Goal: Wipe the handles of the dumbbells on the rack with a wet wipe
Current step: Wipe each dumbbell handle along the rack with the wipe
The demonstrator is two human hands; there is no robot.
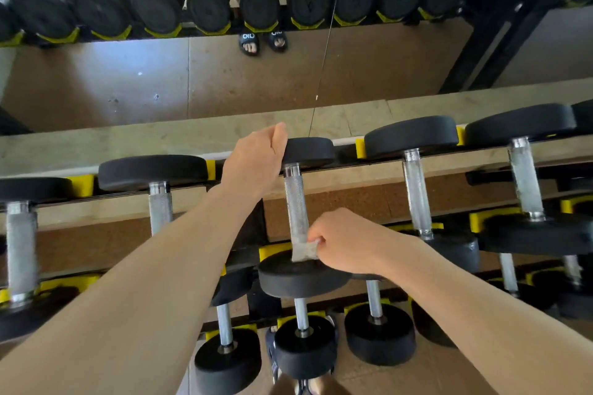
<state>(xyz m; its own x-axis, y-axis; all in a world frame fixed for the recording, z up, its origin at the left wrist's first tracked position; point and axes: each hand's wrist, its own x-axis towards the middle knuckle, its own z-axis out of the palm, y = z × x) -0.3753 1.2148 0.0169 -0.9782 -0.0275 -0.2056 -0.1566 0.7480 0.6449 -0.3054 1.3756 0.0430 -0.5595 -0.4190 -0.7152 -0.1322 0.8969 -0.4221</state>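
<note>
Left hand (pixel 253 160) grips the dumbbell's far head (pixel 309 151) at 12 o'clock, steadying it, while right hand (pixel 346 242) pinches a wet wipe (pixel 305 250) round the handle (pixel 296 202).

- My left arm stretches far forward, and my left hand (pixel 253 163) curls over something at the far end, back of the hand up.
- My right hand (pixel 345 242) sits nearer, to the right, fingers pinched together, forearm angling in from the near right.
</note>
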